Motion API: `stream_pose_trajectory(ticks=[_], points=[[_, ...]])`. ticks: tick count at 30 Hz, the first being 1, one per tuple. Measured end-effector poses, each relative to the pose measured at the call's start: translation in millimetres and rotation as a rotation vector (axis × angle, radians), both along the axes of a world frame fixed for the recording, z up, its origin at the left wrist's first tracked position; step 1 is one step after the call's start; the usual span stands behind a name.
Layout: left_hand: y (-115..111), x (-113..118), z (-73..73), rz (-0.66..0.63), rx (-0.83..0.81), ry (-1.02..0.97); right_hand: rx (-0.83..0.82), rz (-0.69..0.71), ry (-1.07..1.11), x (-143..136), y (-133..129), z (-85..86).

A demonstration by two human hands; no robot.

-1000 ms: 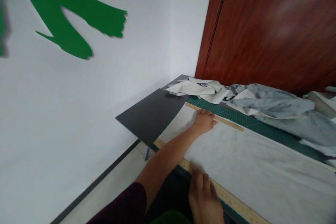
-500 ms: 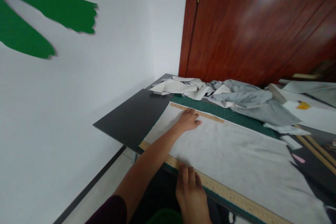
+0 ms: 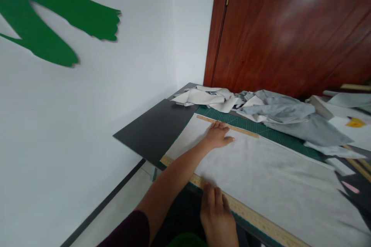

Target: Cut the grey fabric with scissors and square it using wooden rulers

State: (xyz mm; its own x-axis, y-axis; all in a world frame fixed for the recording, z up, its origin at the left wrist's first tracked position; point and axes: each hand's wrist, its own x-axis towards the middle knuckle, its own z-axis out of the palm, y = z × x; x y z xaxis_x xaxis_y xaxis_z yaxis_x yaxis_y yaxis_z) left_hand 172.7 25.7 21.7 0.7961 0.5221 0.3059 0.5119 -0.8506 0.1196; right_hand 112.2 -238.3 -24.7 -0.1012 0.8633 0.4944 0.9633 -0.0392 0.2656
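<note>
My left hand (image 3: 218,136) lies flat and open, fingers over a short wooden ruler (image 3: 243,131) and thumb spread out on the pale grey fabric (image 3: 261,170). The ruler rests along the fabric's far edge. At the near edge, a long wooden ruler (image 3: 255,218) runs along the fabric. The bent fingers of my right hand (image 3: 217,214) close over this long ruler; their tips are partly hidden. Beneath the fabric is a green cutting mat (image 3: 278,135), showing along the far side and as a thin strip at the front.
Crumpled white cloth (image 3: 214,98) and grey cloth (image 3: 307,117) lie at the back of the black table (image 3: 142,129). To the right are a pink oval piece (image 3: 350,187), wooden strips (image 3: 359,168) and a yellow item (image 3: 356,122). A white wall and wooden door stand behind.
The camera has turned slightly left, so everything sits further right. My left thumb is stretched out more from the fingers. My right hand stays at the long ruler.
</note>
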Motion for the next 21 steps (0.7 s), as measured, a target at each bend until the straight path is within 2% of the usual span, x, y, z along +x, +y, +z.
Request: stream_pose_trajectory(ticks=[6,11,16,21], points=[[0,0,-2.9,-0.037,0.012,0.027,0.002,-0.001,0.031,0,-3,4.7],[3,2,-7.7,-0.057,0.025,-0.001,0.012,0.015,-0.028,2,-3,8.5],[1,1,-6.6,-0.069,0.026,-0.015,0.019,0.035,-0.087,7,-2,9.1],[-1,1,-1.5,0.067,0.017,-0.039,0.036,0.04,-0.122,10,-2,5.8]])
